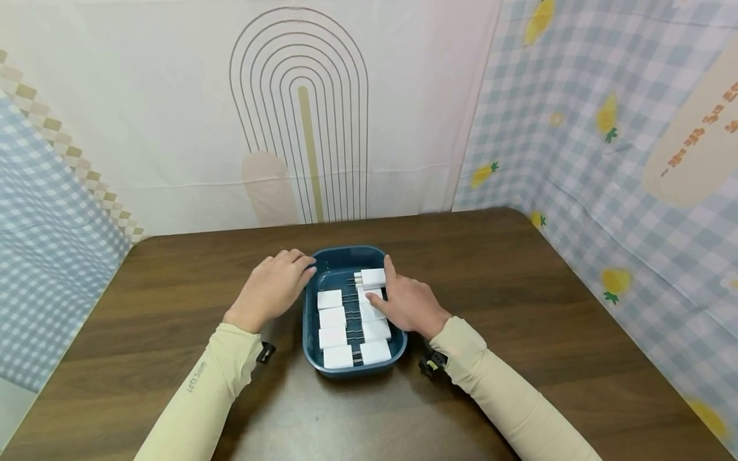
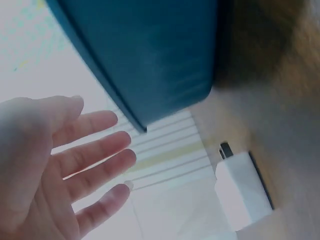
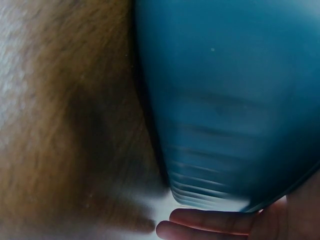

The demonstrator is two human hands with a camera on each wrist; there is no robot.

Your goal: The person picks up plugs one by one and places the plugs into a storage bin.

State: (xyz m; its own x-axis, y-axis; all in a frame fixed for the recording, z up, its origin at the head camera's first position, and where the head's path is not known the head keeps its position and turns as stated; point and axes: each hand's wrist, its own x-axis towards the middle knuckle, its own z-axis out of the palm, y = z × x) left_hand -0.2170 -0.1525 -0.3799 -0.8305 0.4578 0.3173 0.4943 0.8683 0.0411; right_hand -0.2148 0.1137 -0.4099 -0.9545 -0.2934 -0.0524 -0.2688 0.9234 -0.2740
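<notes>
A dark blue rectangular tray holds two columns of white plug-in chargers, their prongs facing the middle. At the tray's far left rim, my left hand hovers with spread fingers and grips nothing. Below it, the left wrist view shows another white charger standing on the table, hidden in the head view. My right hand reaches over the tray's right rim, its thumb on the right column and its index finger beside the farthest charger. In the right wrist view, two straight fingers lie outside the tray wall.
The brown wooden table extends to both sides of the tray. A white printed cloth hangs behind it, and a checked cloth borders the right side.
</notes>
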